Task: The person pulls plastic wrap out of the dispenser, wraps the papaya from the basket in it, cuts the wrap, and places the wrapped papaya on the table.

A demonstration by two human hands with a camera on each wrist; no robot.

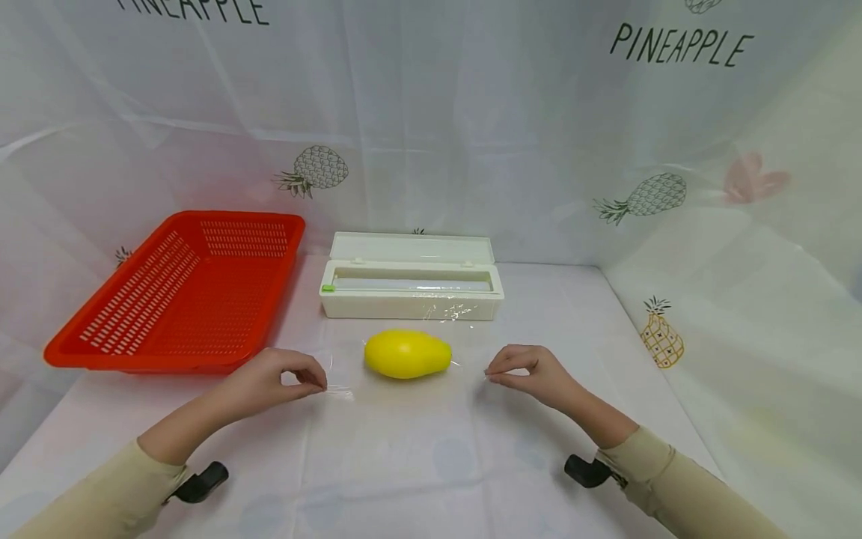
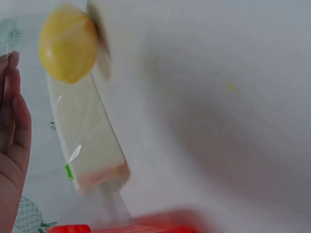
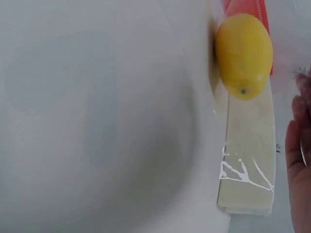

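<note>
A sheet of clear cling film (image 1: 340,393) stretches between the two hands. Its left corner is pinched between thumb and fingers of the left hand (image 1: 272,378); the right hand (image 1: 535,378) pinches the other side. Between the hands lies a smooth yellow fruit (image 1: 407,354), shaped like a papaya, on its side. Whether the film passes over or under it, I cannot tell. Behind the fruit stands a white cling film dispenser box (image 1: 411,305), lid up, with a roll inside and a green slider (image 1: 328,288) at its left end. Film glints across the box front in the right wrist view.
A red plastic basket (image 1: 229,299) with slotted walls stands at the left, its near corner close behind the left hand. A white cloth (image 1: 404,464) covers the table. Pineapple-print curtain (image 1: 431,150) hangs at the back and right.
</note>
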